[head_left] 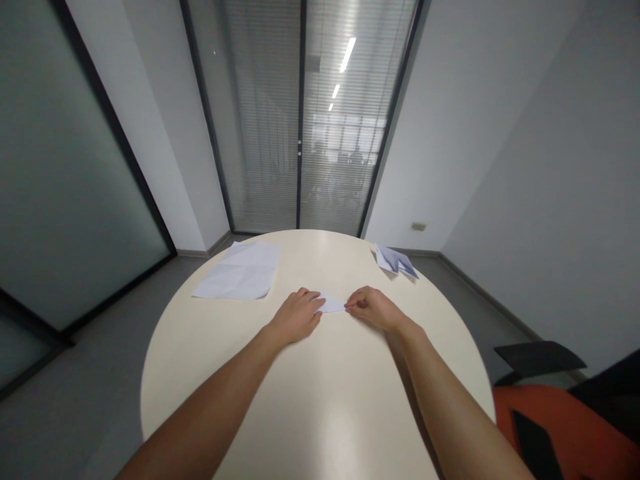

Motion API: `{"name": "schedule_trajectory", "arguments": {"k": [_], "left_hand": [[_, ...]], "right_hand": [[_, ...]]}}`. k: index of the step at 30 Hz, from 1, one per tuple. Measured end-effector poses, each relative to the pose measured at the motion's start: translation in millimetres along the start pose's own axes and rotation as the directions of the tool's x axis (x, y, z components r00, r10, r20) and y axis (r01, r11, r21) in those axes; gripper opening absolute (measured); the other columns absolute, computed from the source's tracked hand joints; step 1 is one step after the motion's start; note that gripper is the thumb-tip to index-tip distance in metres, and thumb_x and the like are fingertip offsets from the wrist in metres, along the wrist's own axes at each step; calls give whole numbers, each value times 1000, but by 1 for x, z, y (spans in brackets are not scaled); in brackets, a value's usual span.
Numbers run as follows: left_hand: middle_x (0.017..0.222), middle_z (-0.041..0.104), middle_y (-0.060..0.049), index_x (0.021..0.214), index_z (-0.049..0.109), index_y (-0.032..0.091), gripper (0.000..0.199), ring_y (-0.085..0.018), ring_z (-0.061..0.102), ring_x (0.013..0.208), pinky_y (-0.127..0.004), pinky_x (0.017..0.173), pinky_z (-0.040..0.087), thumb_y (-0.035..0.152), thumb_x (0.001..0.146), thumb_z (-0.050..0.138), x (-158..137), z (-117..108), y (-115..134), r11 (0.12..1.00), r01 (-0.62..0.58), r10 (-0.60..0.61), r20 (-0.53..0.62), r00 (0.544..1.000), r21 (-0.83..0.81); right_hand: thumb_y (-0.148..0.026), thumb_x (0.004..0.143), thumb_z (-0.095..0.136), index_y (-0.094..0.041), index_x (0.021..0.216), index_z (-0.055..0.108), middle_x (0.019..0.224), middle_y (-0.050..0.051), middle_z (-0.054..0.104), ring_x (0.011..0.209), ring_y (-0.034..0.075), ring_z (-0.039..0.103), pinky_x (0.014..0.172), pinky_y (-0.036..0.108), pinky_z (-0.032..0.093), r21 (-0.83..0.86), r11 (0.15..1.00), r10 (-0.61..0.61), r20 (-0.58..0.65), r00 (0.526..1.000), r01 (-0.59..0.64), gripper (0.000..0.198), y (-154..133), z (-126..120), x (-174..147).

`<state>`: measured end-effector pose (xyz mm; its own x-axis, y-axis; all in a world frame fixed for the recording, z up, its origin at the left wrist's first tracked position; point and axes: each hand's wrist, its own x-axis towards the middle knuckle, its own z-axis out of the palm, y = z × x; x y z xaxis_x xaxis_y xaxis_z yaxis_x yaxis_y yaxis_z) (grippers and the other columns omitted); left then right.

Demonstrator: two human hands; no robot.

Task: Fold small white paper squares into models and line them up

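Note:
A small folded piece of white paper [332, 304] lies flat on the round cream table [320, 400], near its middle. My left hand [297, 315] presses down on the paper's left end with its fingers curled over it. My right hand [373, 308] pinches the paper's right tip between thumb and fingers. Both forearms reach in from the near edge of the table.
A flat creased white sheet [240, 279] lies at the table's far left. A folded paper shape [396, 260] rests at the far right edge. An orange and black chair [565, 413] stands at the right. Glass walls and a glass door with blinds [300, 120] stand behind the table.

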<state>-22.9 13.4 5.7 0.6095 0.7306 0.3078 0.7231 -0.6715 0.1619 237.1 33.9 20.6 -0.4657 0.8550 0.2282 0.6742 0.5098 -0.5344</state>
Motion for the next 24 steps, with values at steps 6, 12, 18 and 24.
{"name": "schedule_trajectory", "arguments": {"k": [6,12,18,24], "left_hand": [[149,52,-12,133,60,15,39,-29,42,139,-44,117,33,25,98,47,-2,6,-4,1000,-10,10,18,1000,-25],[144,56,-14,134,59,12,41,-27,48,131,-43,114,37,26,98,45,0,2,-2,999,6,-6,15,1000,-54],[140,59,-14,132,60,13,40,-29,50,126,-43,112,39,27,96,49,3,1,-1,996,30,-29,5,1000,-85],[143,56,-14,132,61,11,43,-29,45,133,-42,117,34,28,93,53,2,3,-2,995,53,-53,9,999,-89]], "right_hand": [[-27,82,65,-19,85,79,81,6,75,70,19,64,67,28,47,-39,999,4,-25,1000,-5,17,-6,-1,-2],[-27,85,61,-19,90,78,82,6,73,75,19,63,69,28,46,-57,998,-29,-37,999,27,19,-8,0,-1],[-33,86,66,-21,95,79,80,5,72,73,19,61,67,28,44,-61,998,-19,-28,999,18,19,-7,0,-1],[-33,90,65,-22,95,79,86,6,74,80,20,63,74,30,45,-55,997,-58,-18,998,57,19,-3,1,0]]}}
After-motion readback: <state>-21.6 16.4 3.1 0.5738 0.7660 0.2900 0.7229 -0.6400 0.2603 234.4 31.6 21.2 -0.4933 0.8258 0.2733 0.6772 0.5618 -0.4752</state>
